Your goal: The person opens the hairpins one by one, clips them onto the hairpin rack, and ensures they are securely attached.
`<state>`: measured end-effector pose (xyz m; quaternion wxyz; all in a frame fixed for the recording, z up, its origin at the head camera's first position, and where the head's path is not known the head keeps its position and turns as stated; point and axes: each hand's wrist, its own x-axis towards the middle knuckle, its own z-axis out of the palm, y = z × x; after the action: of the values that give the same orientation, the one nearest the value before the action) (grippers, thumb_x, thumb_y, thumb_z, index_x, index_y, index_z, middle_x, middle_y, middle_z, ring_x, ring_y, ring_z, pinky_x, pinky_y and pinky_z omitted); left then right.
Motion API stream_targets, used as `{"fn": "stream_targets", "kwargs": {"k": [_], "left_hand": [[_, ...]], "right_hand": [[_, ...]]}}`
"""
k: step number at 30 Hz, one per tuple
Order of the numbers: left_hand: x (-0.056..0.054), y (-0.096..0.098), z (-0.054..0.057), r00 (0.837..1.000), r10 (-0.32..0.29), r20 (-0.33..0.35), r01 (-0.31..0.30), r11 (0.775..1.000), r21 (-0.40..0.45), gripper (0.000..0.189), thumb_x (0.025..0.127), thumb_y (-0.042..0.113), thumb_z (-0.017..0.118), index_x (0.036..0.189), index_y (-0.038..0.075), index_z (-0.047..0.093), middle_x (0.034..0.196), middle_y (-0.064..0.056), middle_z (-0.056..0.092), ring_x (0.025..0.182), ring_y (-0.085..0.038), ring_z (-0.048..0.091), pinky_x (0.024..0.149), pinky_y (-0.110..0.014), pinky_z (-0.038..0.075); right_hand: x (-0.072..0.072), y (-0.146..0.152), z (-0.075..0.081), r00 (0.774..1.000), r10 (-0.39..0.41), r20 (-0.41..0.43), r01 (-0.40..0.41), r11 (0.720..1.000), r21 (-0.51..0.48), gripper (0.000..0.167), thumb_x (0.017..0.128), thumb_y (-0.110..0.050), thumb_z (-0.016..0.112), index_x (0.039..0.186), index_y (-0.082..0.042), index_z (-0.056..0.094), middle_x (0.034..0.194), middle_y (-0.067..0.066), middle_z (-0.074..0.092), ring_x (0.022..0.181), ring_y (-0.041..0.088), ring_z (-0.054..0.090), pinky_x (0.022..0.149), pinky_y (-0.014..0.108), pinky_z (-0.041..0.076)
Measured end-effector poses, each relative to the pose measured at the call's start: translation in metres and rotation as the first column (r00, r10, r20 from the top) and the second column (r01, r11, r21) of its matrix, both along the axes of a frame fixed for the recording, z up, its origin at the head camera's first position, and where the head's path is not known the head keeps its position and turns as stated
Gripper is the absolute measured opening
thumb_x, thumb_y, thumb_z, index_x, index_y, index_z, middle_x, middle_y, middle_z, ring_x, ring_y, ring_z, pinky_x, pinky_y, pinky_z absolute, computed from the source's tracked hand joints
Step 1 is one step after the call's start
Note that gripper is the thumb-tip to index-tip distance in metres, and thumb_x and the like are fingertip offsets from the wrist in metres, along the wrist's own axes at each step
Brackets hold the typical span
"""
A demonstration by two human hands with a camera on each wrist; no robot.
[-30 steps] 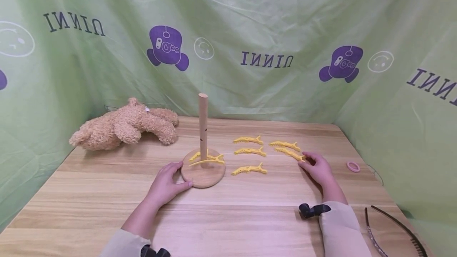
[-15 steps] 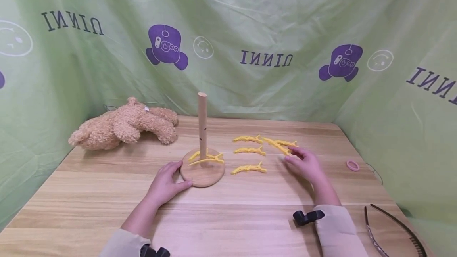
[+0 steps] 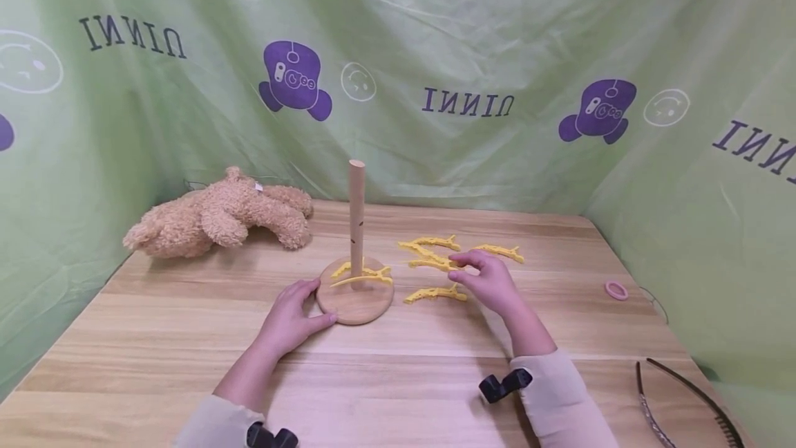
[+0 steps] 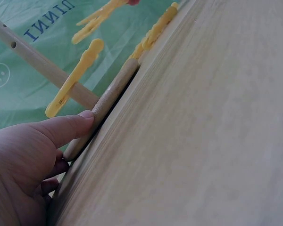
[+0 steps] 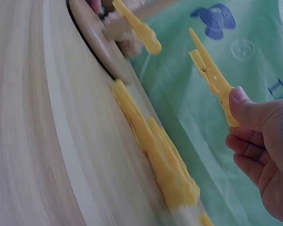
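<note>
My left hand [image 3: 292,320] grips the near-left edge of the round base of a wooden stand [image 3: 356,310], thumb on the rim in the left wrist view. A yellow hair clip [image 3: 370,279] sits low on the upright post [image 3: 356,206], its two halves on either side of the wood. My right hand [image 3: 491,282] pinches the end of another yellow hair clip [image 5: 214,77] between thumb and fingers. That clip is raised, its narrow tips spread slightly and pointing toward the stand. Further yellow clips lie beneath and around it, such as the near clip [image 3: 435,294] and the right-hand clip [image 3: 502,252].
A brown plush bear [image 3: 218,220] lies at the back left. On the right are a small pink ring [image 3: 616,290] and, near the front, dark headbands [image 3: 690,393]. A green printed curtain [image 3: 472,157] closes off the back and sides of the wooden table [image 3: 373,393].
My right hand has lifted the clip from the right side and carried it left, over the middle clips. My left hand stays at the stand's base.
</note>
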<state>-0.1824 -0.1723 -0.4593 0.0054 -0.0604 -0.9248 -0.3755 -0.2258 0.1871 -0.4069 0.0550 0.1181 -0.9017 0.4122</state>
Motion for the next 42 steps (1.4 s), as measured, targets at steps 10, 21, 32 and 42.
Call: {"fn": "stream_targets", "kwargs": {"k": [10, 21, 32, 42], "left_hand": [[0.0, 0.0, 0.0, 1.0, 0.003, -0.017, -0.003, 1.0, 0.008, 0.079, 0.079, 0.034, 0.08, 0.14, -0.005, 0.047, 0.144, -0.026, 0.049, 0.14, -0.047, 0.033, 0.118, -0.06, 0.026], [0.0, 0.002, -0.002, 1.0, 0.006, -0.028, -0.005, 1.0, 0.02, 0.08, 0.077, 0.034, 0.081, 0.139, -0.005, 0.048, 0.143, -0.026, 0.05, 0.139, -0.047, 0.035, 0.117, -0.059, 0.027], [0.0, 0.001, -0.001, 1.0, 0.003, -0.021, -0.003, 1.0, 0.017, 0.08, 0.078, 0.034, 0.08, 0.14, -0.005, 0.047, 0.144, -0.026, 0.049, 0.14, -0.047, 0.033, 0.118, -0.06, 0.025], [0.001, 0.001, 0.0, 1.0, 0.005, -0.018, -0.004, 1.0, 0.012, 0.08, 0.078, 0.034, 0.08, 0.14, -0.005, 0.047, 0.144, -0.027, 0.048, 0.14, -0.047, 0.033, 0.118, -0.06, 0.026]], "right_hand": [[-0.012, -0.054, 0.01, 0.995, 0.099, -0.02, -0.099, 0.995, 0.01, 0.026, 0.085, -0.017, 0.076, 0.109, -0.008, 0.074, 0.106, 0.008, 0.071, 0.104, 0.025, 0.064, 0.092, 0.045, 0.055], [-0.021, -0.092, 0.014, 0.984, 0.175, -0.027, -0.173, 0.982, 0.08, 0.022, 0.085, -0.018, 0.076, 0.105, -0.01, 0.075, 0.099, 0.006, 0.071, 0.099, 0.022, 0.064, 0.086, 0.04, 0.054], [-0.022, -0.098, 0.015, 0.979, 0.205, -0.015, -0.202, 0.973, 0.11, 0.024, 0.085, -0.019, 0.076, 0.107, -0.01, 0.074, 0.101, 0.006, 0.069, 0.102, 0.023, 0.063, 0.09, 0.043, 0.053], [-0.02, -0.096, 0.013, 0.967, 0.252, 0.031, -0.254, 0.962, 0.103, 0.027, 0.085, -0.018, 0.076, 0.11, -0.009, 0.073, 0.103, 0.005, 0.068, 0.104, 0.023, 0.063, 0.094, 0.045, 0.053]]}}
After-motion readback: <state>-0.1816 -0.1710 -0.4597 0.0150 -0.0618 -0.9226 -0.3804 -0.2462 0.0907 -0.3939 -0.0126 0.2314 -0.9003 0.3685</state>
